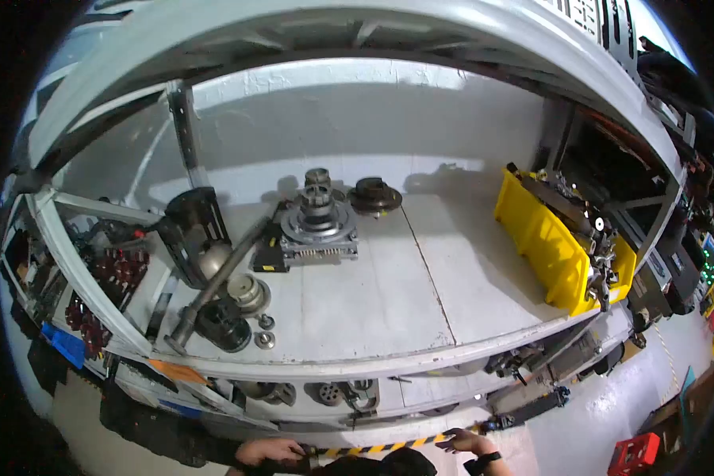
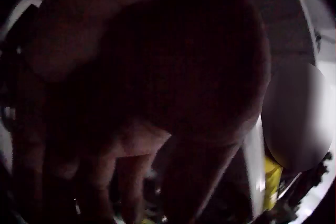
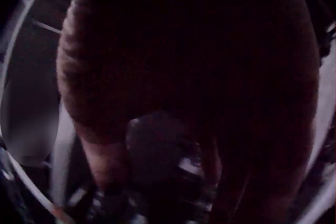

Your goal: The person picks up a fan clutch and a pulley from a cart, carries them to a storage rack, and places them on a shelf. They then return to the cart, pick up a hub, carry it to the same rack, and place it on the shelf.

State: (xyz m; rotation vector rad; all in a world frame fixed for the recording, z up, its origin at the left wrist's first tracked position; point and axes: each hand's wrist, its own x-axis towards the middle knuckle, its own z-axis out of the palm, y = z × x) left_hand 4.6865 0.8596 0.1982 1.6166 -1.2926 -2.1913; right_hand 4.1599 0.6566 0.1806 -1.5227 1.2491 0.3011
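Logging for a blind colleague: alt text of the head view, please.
Left hand and right hand at the bottom edge, below a white shelf; on it, a flanged metal assembly near centre, a long bar at left and a yellow bin of metal parts at right.

No legible text, small yellow label (image 1: 269,268) on black block (image 1: 266,255), wording too small

This looks like a workshop or parts store. A grey-white metal shelving rack (image 1: 357,361) holds, at nine to twelve o'clock, a round silver machined assembly (image 1: 319,224) and a long-handled dark metal hammer (image 1: 214,287). At three o'clock stands a bright yellow plastic bin (image 1: 543,246) of metal pieces. The dark red parts (image 1: 119,278) at nine o'clock are perhaps castings; the edge there is murky.
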